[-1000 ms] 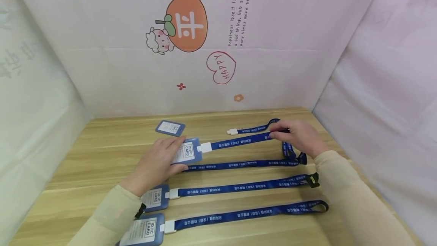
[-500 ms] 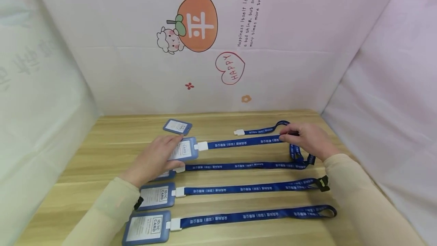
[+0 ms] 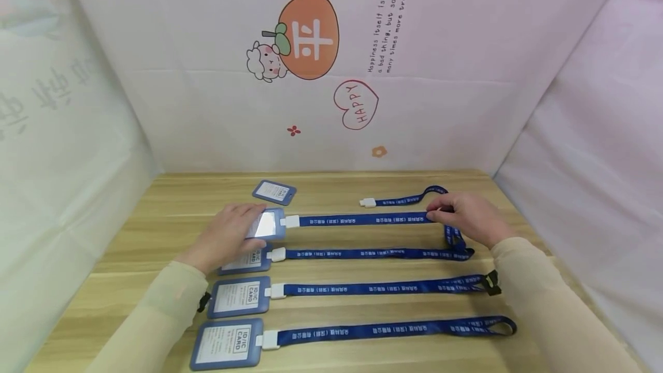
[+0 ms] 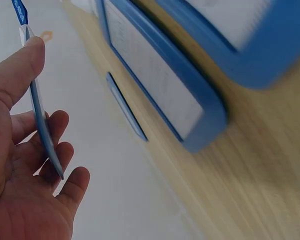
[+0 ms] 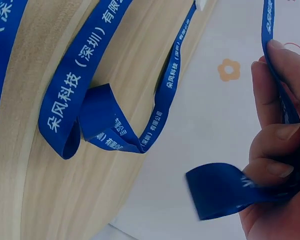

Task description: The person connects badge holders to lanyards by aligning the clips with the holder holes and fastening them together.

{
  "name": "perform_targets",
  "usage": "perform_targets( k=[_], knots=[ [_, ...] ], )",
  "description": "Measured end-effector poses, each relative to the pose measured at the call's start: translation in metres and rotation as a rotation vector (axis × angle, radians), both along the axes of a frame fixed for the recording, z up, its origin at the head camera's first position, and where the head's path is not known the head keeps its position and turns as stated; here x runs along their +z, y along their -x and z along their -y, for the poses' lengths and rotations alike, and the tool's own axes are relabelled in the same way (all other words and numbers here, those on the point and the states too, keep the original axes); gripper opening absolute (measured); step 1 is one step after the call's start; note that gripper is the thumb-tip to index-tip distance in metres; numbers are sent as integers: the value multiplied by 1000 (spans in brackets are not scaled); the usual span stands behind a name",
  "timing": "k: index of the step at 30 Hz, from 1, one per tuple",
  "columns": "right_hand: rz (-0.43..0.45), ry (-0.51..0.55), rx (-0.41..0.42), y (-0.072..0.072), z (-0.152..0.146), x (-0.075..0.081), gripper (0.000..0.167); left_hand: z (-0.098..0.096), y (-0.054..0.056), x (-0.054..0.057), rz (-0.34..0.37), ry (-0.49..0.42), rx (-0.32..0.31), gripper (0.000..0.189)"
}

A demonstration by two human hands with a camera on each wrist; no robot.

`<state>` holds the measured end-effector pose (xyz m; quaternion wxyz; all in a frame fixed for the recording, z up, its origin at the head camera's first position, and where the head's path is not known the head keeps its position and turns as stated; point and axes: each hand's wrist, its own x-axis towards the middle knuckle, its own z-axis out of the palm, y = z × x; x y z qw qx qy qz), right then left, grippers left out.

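Note:
My left hand (image 3: 223, 238) pinches a blue-framed badge holder (image 3: 266, 225) between thumb and fingers; it shows edge-on in the left wrist view. A white clip (image 3: 292, 221) joins this holder to a blue lanyard (image 3: 362, 219) with white printing. At the other end, my right hand (image 3: 468, 217) grips the strap, stretching it nearly straight across. In the right wrist view, a loop of this strap (image 5: 217, 192) sticks out past the curled fingers. Just nearer than the held badge lies another badge holder (image 3: 256, 258) with its lanyard, partly covered by my left hand.
Two more badges, a middle badge holder (image 3: 239, 296) and a front badge holder (image 3: 228, 344), lie in line with straps to the right. Behind are a loose badge holder (image 3: 274, 191) and an unattached lanyard (image 3: 399, 200). Printed cloth (image 3: 207, 120) walls the wooden table (image 3: 129, 258).
My left hand has drawn the badge holder leftward and my right hand has come down a little. The strap, slanting up to the right before, now runs nearly level. The head view has shifted.

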<state>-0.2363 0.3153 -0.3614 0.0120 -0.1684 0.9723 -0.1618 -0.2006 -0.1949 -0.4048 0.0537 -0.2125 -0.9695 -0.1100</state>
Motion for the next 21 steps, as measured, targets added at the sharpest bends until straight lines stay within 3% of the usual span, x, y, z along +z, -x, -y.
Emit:
perform_targets(
  k=[10,21],
  knots=[
    [3,-43,-5,5,6,-9,20,16,7,-7,99,-21,38,81],
    [-10,-48,7,10,16,-20,22,23,20,-12,132,-35,57,59]
  ],
)
